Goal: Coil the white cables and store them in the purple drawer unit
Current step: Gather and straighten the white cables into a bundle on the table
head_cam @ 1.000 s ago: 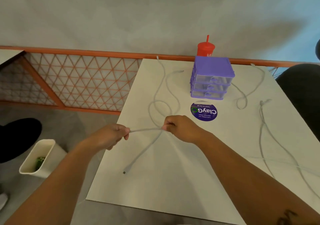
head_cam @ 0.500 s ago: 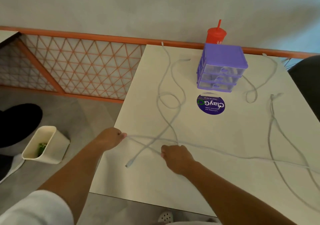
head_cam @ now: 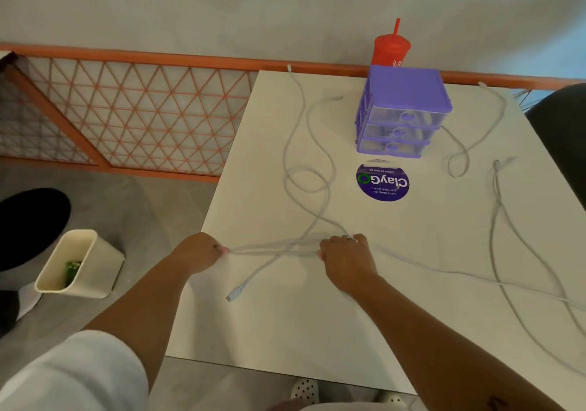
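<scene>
Hands first, in the head view: the left hand (head_cam: 198,253) sits at the left edge of the white table (head_cam: 317,331), fingers curled, pinching the bend of a white cable (head_cam: 272,249) at its fingertips, and the right hand (head_cam: 344,257) lies knuckles up a little to the right, its fingers closed over the same cable, so that two strands run nearly straight and side by side between them. From the right hand the cable trails off low across the table toward the right edge. A cable end with a plug (head_cam: 234,293) lies on the table in front of the hands; its line crosses the held strands and climbs into a loose loop (head_cam: 304,179) and on to the far edge, though whether it is the same cable I cannot tell. The purple drawer unit (head_cam: 402,109) stands at the far side, well apart from both hands, its three clear drawers pushed in. A red cup (head_cam: 390,49) with a straw stands just behind it, and a round purple sticker (head_cam: 382,182) lies on the table in front of it. Two more white cables lie to the right: a looped one (head_cam: 459,157) beside the unit and a long doubled one (head_cam: 498,220) nearer the edge. Left of the table, on the floor, sits a cream bin (head_cam: 79,264) below an orange lattice railing (head_cam: 142,115)
</scene>
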